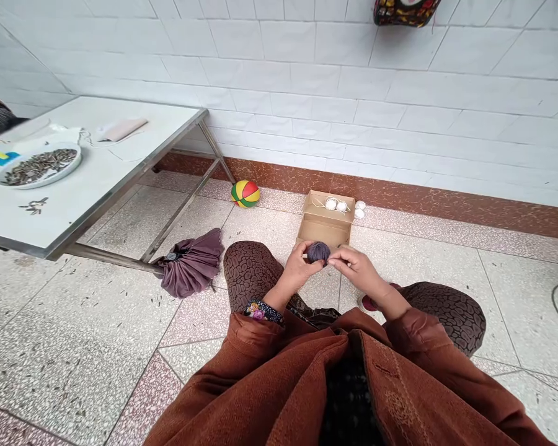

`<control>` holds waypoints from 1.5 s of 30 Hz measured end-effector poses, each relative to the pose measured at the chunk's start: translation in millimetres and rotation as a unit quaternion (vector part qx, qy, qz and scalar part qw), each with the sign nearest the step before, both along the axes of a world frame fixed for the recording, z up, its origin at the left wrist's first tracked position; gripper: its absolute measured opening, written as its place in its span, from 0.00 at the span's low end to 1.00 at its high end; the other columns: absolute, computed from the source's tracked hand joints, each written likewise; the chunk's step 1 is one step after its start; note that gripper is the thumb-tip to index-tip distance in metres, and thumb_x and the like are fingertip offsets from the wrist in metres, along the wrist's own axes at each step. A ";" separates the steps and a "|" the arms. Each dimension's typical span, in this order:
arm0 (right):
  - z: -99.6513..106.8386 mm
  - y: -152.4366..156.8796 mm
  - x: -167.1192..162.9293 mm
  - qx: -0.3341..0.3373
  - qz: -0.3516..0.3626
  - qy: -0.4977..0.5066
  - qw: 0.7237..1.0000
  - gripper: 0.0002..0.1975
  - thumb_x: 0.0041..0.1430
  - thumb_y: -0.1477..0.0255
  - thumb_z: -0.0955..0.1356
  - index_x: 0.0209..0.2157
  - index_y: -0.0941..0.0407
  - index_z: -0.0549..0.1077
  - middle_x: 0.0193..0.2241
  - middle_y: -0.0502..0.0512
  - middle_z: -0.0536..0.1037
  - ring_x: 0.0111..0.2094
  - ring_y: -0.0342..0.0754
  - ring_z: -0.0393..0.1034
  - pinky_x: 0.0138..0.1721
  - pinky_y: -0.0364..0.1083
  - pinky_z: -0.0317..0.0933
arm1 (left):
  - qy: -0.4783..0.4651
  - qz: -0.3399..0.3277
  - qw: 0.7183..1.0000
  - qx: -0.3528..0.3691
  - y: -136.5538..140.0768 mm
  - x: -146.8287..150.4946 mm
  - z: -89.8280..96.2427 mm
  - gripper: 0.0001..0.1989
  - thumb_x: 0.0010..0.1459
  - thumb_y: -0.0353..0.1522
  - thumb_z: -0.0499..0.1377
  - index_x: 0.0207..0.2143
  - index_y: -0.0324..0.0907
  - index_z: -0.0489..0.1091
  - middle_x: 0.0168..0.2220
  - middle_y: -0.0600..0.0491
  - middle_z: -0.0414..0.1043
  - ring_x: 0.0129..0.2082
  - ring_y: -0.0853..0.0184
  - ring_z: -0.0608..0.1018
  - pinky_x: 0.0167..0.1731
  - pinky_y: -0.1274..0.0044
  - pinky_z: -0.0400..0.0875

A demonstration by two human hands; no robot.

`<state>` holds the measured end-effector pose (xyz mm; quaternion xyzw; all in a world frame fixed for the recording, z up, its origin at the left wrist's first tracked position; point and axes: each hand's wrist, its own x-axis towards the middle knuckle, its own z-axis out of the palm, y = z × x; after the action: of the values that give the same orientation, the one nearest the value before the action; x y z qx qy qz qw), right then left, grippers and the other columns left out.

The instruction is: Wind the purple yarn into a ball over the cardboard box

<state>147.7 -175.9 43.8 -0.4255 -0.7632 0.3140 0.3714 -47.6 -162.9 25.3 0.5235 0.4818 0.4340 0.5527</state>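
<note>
Your left hand (299, 267) clamps the purple yarn ball (318, 251), low before you; your right hand (357, 271) meets it at four o'clock, fingertips together, perhaps on a strand. You seem to be working the yarn's end; the next move likely calls for a steady left grip. At twelve o'clock an open cardboard box (328, 231) lies on the speckled floor (446, 260), near the tiled wall (279, 87); the table (102, 167) stands at ten.

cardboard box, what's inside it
Two white balls in the far half of the cardboard box. The left hand and dark yarn ball cover part of the near edge; anything there can't be seen.
</note>
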 end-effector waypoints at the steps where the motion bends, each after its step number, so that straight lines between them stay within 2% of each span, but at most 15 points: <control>1: 3.6 6.9 1.6 0.005 -0.013 0.006 1.000 0.14 0.70 0.59 0.67 0.34 0.53 0.77 0.31 0.54 0.76 0.34 0.49 0.71 0.39 0.47 0.66 | -0.003 -0.022 1.000 -0.003 -1.0 -0.1 1.3 0.25 0.45 0.33 0.68 0.48 0.41 0.72 0.49 0.47 0.71 0.50 0.60 0.74 0.48 0.71 0.70; 4: 0.9 25.2 3.6 0.011 -0.054 0.025 0.998 0.15 0.67 0.58 0.68 0.32 0.53 0.77 0.30 0.54 0.76 0.34 0.49 0.71 0.39 0.48 0.66 | -0.062 -0.104 0.992 -0.044 -4.4 0.9 3.9 0.24 0.46 0.33 0.68 0.47 0.41 0.72 0.45 0.50 0.71 0.46 0.63 0.74 0.47 0.72 0.68; 7: -19.3 32.3 0.9 -0.004 -0.107 0.044 0.993 0.14 0.66 0.59 0.68 0.31 0.53 0.75 0.29 0.53 0.75 0.32 0.49 0.69 0.37 0.47 0.66 | -0.149 -0.155 0.972 -0.094 -7.1 2.5 4.0 0.24 0.45 0.34 0.69 0.46 0.41 0.73 0.42 0.51 0.73 0.43 0.64 0.74 0.47 0.71 0.67; 11: -53.1 18.6 -6.4 -0.039 -0.145 0.049 0.987 0.14 0.67 0.60 0.65 0.33 0.53 0.73 0.29 0.53 0.76 0.32 0.49 0.70 0.35 0.47 0.65 | -0.253 -0.105 0.952 -0.136 -6.7 4.9 2.0 0.28 0.43 0.34 0.71 0.48 0.42 0.72 0.45 0.49 0.74 0.44 0.63 0.75 0.48 0.71 0.67; 14: -63.0 -0.8 -11.5 -0.049 -0.093 0.018 0.994 0.13 0.69 0.61 0.63 0.35 0.54 0.74 0.31 0.55 0.77 0.34 0.51 0.72 0.37 0.48 0.66 | -0.245 -0.027 0.962 -0.118 -2.5 5.1 -0.9 0.29 0.43 0.33 0.71 0.49 0.43 0.71 0.46 0.49 0.74 0.46 0.64 0.75 0.50 0.71 0.68; 17: -50.5 -14.9 -13.5 -0.042 0.000 -0.012 0.999 0.14 0.70 0.61 0.64 0.33 0.54 0.74 0.30 0.54 0.77 0.33 0.49 0.72 0.38 0.47 0.66 | -0.163 0.029 0.983 -0.084 2.2 3.0 -5.1 0.26 0.44 0.34 0.70 0.47 0.42 0.71 0.45 0.50 0.74 0.45 0.64 0.75 0.50 0.71 0.68; 20: -23.0 -13.8 -11.7 -0.021 0.049 -0.010 0.999 0.15 0.70 0.60 0.66 0.32 0.53 0.75 0.29 0.53 0.76 0.31 0.48 0.70 0.37 0.46 0.65 | -0.053 0.051 0.996 -0.042 3.7 0.4 -8.2 0.27 0.44 0.33 0.70 0.48 0.41 0.70 0.47 0.49 0.73 0.45 0.64 0.74 0.49 0.71 0.67; 22: -4.9 -3.9 -8.9 -0.008 0.033 0.005 0.999 0.14 0.69 0.60 0.67 0.33 0.53 0.76 0.29 0.53 0.76 0.32 0.48 0.70 0.36 0.46 0.65 | -0.017 0.028 0.999 -0.027 2.1 -0.3 -8.3 0.28 0.43 0.32 0.70 0.48 0.41 0.70 0.47 0.48 0.72 0.46 0.64 0.73 0.48 0.72 0.67; 25: 8.9 17.7 -4.4 0.004 -0.018 0.031 0.999 0.12 0.68 0.61 0.67 0.33 0.53 0.76 0.30 0.54 0.76 0.33 0.49 0.71 0.39 0.48 0.66 | -0.048 -0.063 0.996 -0.038 -2.7 0.7 -4.7 0.28 0.44 0.31 0.70 0.49 0.41 0.69 0.46 0.50 0.72 0.44 0.64 0.73 0.46 0.72 0.67; 29: -8.1 34.2 -3.4 -0.010 -0.074 0.047 0.996 0.14 0.67 0.60 0.67 0.31 0.53 0.74 0.28 0.52 0.75 0.32 0.49 0.70 0.38 0.47 0.65 | -0.184 -0.115 0.974 -0.061 -6.9 2.6 2.3 0.35 0.43 0.30 0.70 0.55 0.45 0.67 0.46 0.51 0.73 0.45 0.65 0.74 0.48 0.72 0.67; 32: -34.2 24.0 -9.9 -0.041 -0.101 0.040 0.993 0.16 0.68 0.58 0.64 0.30 0.53 0.72 0.26 0.51 0.74 0.29 0.48 0.68 0.34 0.46 0.64 | -0.266 -0.070 0.957 -0.092 -4.2 2.0 3.1 0.33 0.43 0.33 0.71 0.53 0.45 0.69 0.48 0.50 0.73 0.47 0.64 0.75 0.50 0.71 0.67; 35: -49.7 1.9 -20.5 -0.051 -0.056 0.005 0.997 0.18 0.69 0.57 0.63 0.30 0.53 0.71 0.26 0.50 0.74 0.30 0.48 0.69 0.34 0.45 0.64 | -0.272 0.004 0.957 -0.104 1.9 0.2 -3.0 0.27 0.45 0.36 0.71 0.48 0.42 0.70 0.47 0.49 0.74 0.47 0.64 0.76 0.51 0.70 0.68; 40: -32.3 -16.0 -28.9 -0.005 0.069 -0.042 0.997 0.16 0.72 0.60 0.63 0.32 0.53 0.74 0.29 0.53 0.76 0.32 0.48 0.70 0.38 0.46 0.65 | -0.141 0.081 0.985 -0.065 7.2 -2.7 -15.4 0.27 0.43 0.34 0.70 0.47 0.42 0.69 0.44 0.51 0.75 0.44 0.65 0.75 0.51 0.70 0.67; 42: -18.5 -9.9 -25.8 0.015 0.053 -0.037 0.998 0.15 0.71 0.61 0.64 0.33 0.53 0.75 0.29 0.53 0.76 0.32 0.48 0.70 0.37 0.46 0.65 | -0.082 0.061 0.993 -0.061 5.7 -4.3 -15.5 0.28 0.43 0.33 0.70 0.48 0.41 0.70 0.43 0.51 0.75 0.43 0.66 0.74 0.50 0.71 0.67; 45: -4.8 8.6 -16.2 0.026 -0.006 -0.021 0.999 0.14 0.71 0.61 0.66 0.34 0.53 0.76 0.30 0.54 0.77 0.33 0.49 0.71 0.37 0.47 0.65 | -0.062 -0.034 0.995 -0.075 0.8 -5.9 -10.7 0.25 0.43 0.33 0.70 0.45 0.41 0.71 0.41 0.53 0.74 0.40 0.66 0.73 0.47 0.72 0.66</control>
<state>131.5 -167.2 39.0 -0.4264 -0.7761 0.2833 0.3681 -53.5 -162.1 14.6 0.4685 0.4596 0.4093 0.6338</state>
